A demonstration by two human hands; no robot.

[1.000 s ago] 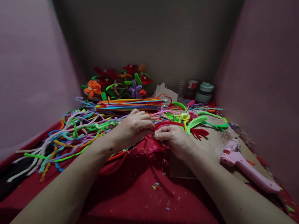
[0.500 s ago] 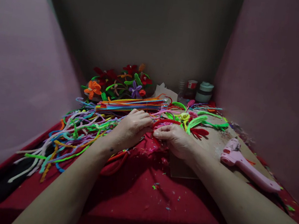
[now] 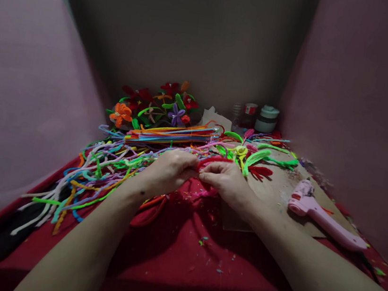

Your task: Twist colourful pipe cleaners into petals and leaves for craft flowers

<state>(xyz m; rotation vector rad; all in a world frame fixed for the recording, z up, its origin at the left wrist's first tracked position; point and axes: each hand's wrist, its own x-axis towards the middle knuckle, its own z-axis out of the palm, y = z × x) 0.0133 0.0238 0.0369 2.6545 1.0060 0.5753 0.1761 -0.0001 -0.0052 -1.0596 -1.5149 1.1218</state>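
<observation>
Both hands meet over the middle of the red cloth, pinching a red pipe cleaner (image 3: 215, 159) bent into a loop. My left hand (image 3: 173, 170) has its fingers closed at the loop's left side. Close beside it, my right hand (image 3: 227, 181) pinches the same pipe cleaner between thumb and forefinger. The fingertips hide where its ends lie. Just beyond the right hand lie a yellow pipe-cleaner flower (image 3: 239, 152), green leaf shapes (image 3: 258, 159) and a red petal piece (image 3: 261, 173).
Loose coloured pipe cleaners (image 3: 97, 171) cover the left side, with a straight bundle (image 3: 170, 135) behind. Finished flowers (image 3: 156, 105) stand at the back left. A pink glue gun (image 3: 327, 220) rests on a board (image 3: 276, 194) at right. Red-handled scissors (image 3: 151, 211) lie beside my left wrist. A lidded jar (image 3: 266, 119) stands behind.
My left hand has dipped slightly and turned, its knuckles lower than before. My right hand has barely shifted, and both still grip the red pipe cleaner.
</observation>
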